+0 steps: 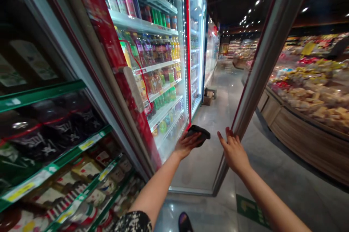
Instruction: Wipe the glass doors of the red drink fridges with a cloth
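My left hand [188, 145] grips a dark, soft-edged black cloth-like thing [201, 134], too blurred to name surely, against the glass of an open fridge door. My right hand [234, 152] is at the metal frame [252, 83] of this door, its fingers apart and stretched upward, seemingly touching the frame's edge. Behind the glass stands a lit drinks fridge [185, 61] with a red frame. Its shelves carry cans [128, 1] and rows of bottles [158, 48].
To the left, green-edged shelves [89, 141] hold dark bottles [40, 134] and packaged goods. A rounded wooden display [302, 137] heaped with packets curves along the right. A cardboard box [208, 98] sits on the aisle floor beyond. My foot [185, 222] shows below.
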A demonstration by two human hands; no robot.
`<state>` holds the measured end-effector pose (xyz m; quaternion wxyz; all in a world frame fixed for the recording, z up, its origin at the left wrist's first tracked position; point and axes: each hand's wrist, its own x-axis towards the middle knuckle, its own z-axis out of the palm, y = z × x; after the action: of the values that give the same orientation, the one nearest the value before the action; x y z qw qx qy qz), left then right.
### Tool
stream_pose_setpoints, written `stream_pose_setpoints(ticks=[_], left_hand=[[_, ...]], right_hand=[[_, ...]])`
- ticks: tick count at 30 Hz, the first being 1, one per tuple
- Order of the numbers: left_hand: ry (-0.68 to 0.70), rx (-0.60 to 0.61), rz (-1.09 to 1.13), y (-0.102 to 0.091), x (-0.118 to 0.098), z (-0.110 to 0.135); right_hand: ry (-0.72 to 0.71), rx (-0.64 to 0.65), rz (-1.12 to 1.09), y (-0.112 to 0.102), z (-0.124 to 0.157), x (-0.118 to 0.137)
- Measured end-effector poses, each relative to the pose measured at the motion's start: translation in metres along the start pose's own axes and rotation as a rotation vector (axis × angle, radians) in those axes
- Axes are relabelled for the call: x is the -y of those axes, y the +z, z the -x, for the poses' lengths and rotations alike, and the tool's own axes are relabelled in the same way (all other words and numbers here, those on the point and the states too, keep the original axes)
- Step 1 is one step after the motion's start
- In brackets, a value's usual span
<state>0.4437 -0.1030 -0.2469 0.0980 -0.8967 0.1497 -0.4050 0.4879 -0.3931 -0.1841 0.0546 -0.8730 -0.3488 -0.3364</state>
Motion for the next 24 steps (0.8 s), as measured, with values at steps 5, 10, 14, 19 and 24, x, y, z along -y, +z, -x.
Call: stream_pose_setpoints(ticks=[5, 10, 14, 19, 24], left_hand=[[-0.534, -0.144, -0.032, -0.028, 0.021, 0.018], [-0.567, -0.112, 0.052, -0.020, -0.014, 0.020], [-0.566, -0.052, 0.148, -0.031, 0.002, -0.005], [-1.221, -0.257, 0.207, -0.054, 0.025, -0.003], [-1.252, -0.225, 0.242, -0.044, -0.001, -0.001]], right_hand=[[0.029, 0.115, 0.022, -0.010, -0.006, -0.001], [0.090, 0.196, 0.067, -0.030, -0.018, 0.017], [-0.067, 0.136, 0.034, -0.044, -0.034, 0.033], [-0.112, 0.089, -0.034, -0.033, -0.045, 0.047], [-0.077, 0.116, -0.049, -0.023, -0.037, 0.052]])
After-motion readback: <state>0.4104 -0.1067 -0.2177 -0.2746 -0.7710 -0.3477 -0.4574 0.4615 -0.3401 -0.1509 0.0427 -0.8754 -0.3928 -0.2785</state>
